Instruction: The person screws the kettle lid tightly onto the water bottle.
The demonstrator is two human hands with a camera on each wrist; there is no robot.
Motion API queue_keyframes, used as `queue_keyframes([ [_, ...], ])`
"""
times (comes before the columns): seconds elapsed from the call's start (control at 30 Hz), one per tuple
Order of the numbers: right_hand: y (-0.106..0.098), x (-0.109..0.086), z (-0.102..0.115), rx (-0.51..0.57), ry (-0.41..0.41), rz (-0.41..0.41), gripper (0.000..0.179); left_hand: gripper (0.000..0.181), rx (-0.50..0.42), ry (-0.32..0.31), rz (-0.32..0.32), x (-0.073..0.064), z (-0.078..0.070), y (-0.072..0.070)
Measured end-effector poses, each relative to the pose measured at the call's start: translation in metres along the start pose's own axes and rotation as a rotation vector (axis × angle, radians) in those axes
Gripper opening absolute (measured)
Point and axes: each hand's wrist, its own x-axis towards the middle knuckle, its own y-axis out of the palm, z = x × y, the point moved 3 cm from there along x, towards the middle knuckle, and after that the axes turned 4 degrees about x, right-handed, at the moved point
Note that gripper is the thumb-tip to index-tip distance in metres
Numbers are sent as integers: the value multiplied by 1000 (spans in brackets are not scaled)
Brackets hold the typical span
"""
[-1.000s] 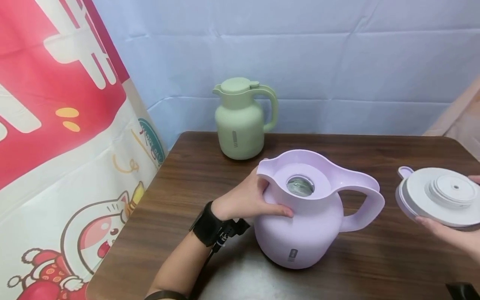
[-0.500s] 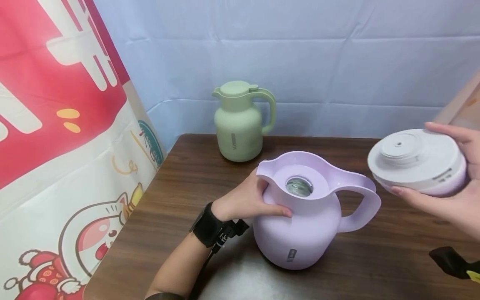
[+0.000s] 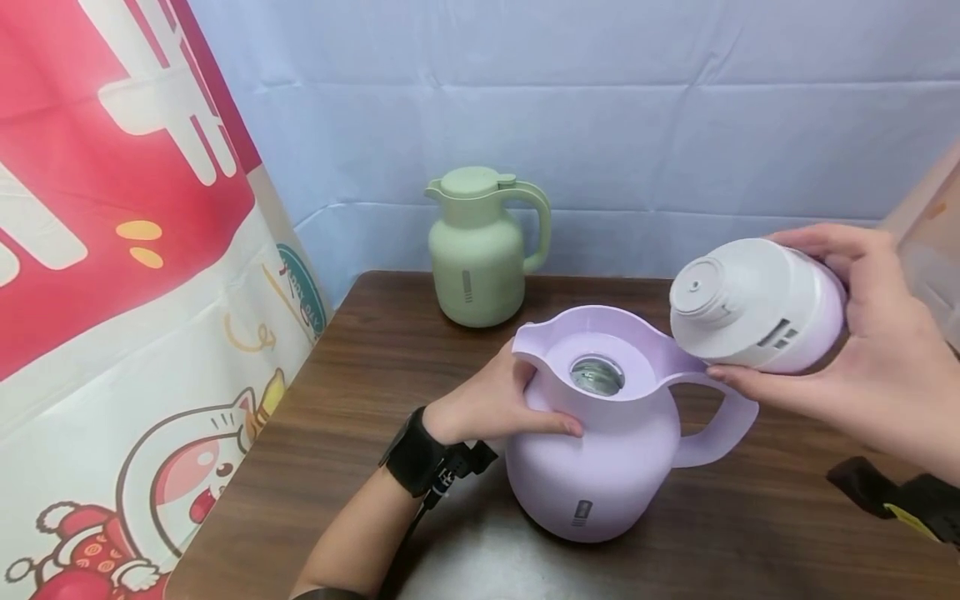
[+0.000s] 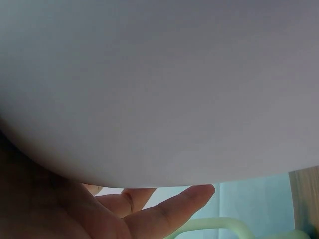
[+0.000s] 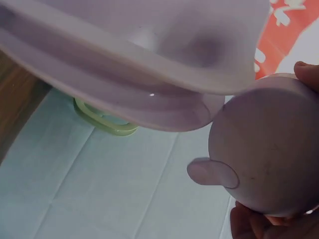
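Lilac jug (image 3: 592, 475) stands on the bench (image 3: 375, 350), well in from its back edge; the left hand (image 3: 491, 404) grips its shoulder, thumb in front. The right hand (image 3: 873, 325), fingers clamped on the lid (image 3: 757, 304), holds it tilted near the jug.

Only text I can read is HAPPY DAY on the teal badge (image 3: 301, 287) of the printed cloth (image 3: 97, 358) at left, and that's probably right at best, since the letters are small and soft. Purple jug (image 3: 592, 467) has a small dark label (image 3: 582, 510) low on its front and green jug (image 3: 480, 258) a narrow upright grey mark (image 3: 467, 286) on its front, both too small to read. Big white strokes (image 3: 138, 107) on the cloth's red area run out of frame, can't make out what they say; similar white shapes on red in the right wrist view, also unreadable.
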Motion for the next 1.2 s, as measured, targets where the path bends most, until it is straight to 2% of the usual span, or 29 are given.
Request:
queue_keyframes([
  [0.07, 11, 9, 65, -99, -39, 40, 131, 88, 3, 3, 0, 0, 1, 0],
  [0.1, 15, 12, 89, -145, -63, 56, 127, 88, 6, 7, 1, 0, 1, 0],
  [0.2, 22, 20, 119, -192, -154, 77, 114, 86, 7, 1, -1, 0, -9, -3],
  [0.27, 26, 23, 123, -193, -193, 96, 109, 84, -3, -4, 3, 0, -17, -6],
  [0.37, 29, 27, 120, -184, -233, 111, 113, 82, -23, -28, 12, 1, -28, -9],
  [0.47, 34, 29, 115, -159, -250, 132, 121, 82, -34, -48, 26, 2, -32, -11],
  [0.57, 38, 30, 114, -161, -241, 151, 119, 84, -37, -53, 27, 2, -33, -11],
  [0.63, 40, 32, 117, -156, -268, 156, 111, 84, -32, -43, 21, 2, -31, -10],
  [0.83, 48, 37, 130, -122, -402, 154, 92, 88, 1, -20, 7, 0, -4, -1],
  [1.03, 56, 38, 141, -105, -405, 220, 92, 93, 12, -30, 8, -1, 1, 1],
  [1.2, 64, 40, 147, -158, -409, 271, 85, 96, 8, -27, 9, -1, 2, 1],
])
